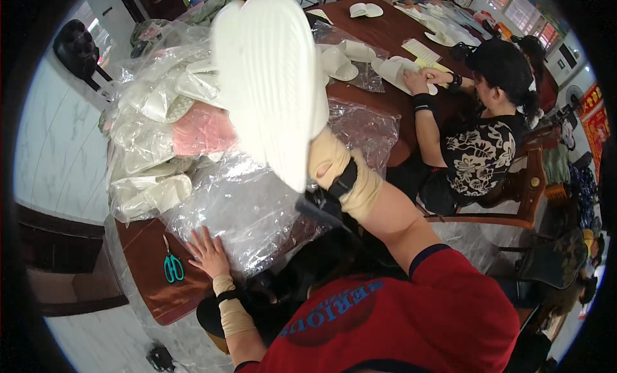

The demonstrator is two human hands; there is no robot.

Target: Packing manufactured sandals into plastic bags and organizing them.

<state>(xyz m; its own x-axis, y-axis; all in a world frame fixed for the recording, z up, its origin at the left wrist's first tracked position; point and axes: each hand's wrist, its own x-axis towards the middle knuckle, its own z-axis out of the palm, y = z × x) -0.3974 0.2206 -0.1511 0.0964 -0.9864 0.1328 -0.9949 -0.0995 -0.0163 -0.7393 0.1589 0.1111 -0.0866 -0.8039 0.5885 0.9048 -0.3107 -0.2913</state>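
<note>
Raised close to the view, white slippers (267, 83) show their ribbed soles; there seem to be two, one against the other. My right hand (326, 159) grips them from behind, its fingers hidden by the soles and its wrist wrapped in tan bandage. My left hand (209, 254) lies flat with fingers spread, at the table's near edge, touching the border of a large clear plastic bag (238, 193). Left of that hand lie scissors with teal handles (172, 269) on the brown table (144, 244).
Bagged white slippers (148, 122) are heaped at the left, with a pink piece (202, 130) among them. At the right a seated person (482, 135) handles a white slipper (395, 72). More slippers (366, 10) and a printed sheet (421, 51) lie farther back.
</note>
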